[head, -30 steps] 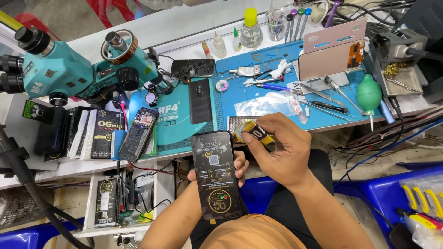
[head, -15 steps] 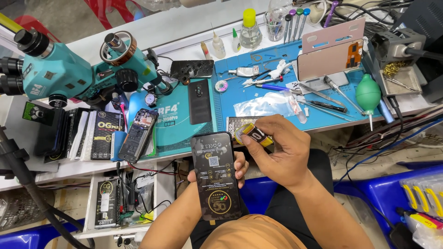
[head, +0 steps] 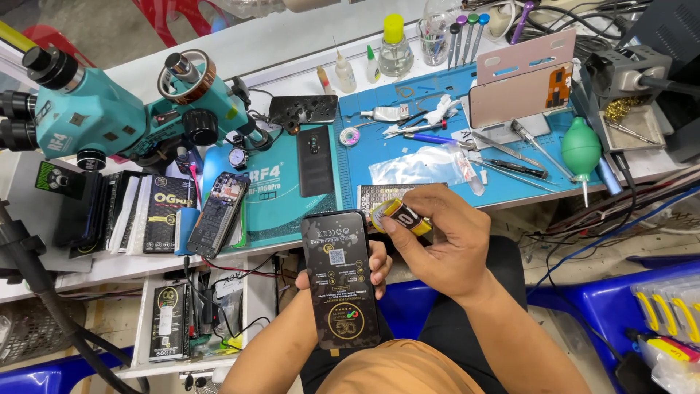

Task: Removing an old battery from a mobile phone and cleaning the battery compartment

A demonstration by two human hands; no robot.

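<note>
My left hand point(head: 375, 266) holds a black phone point(head: 340, 279) flat from below, its dark printed protective film facing up. My right hand point(head: 446, 241) is closed around a small yellow-and-black tube point(head: 401, 216), whose tip sits at the phone's upper right corner. Both hands hover over my lap, just in front of the workbench edge.
The blue work mat point(head: 445, 131) carries tweezers, screwdrivers, a clear plastic bag, a phone back cover point(head: 316, 160) and an opened phone point(head: 219, 212). A teal microscope point(head: 109, 109) stands at the left, a green air blower point(head: 581, 149) at the right, bottles at the back, blue bins below.
My right hand has shifted the tube slightly along the phone's top edge. The phone and my left hand stay in place.
</note>
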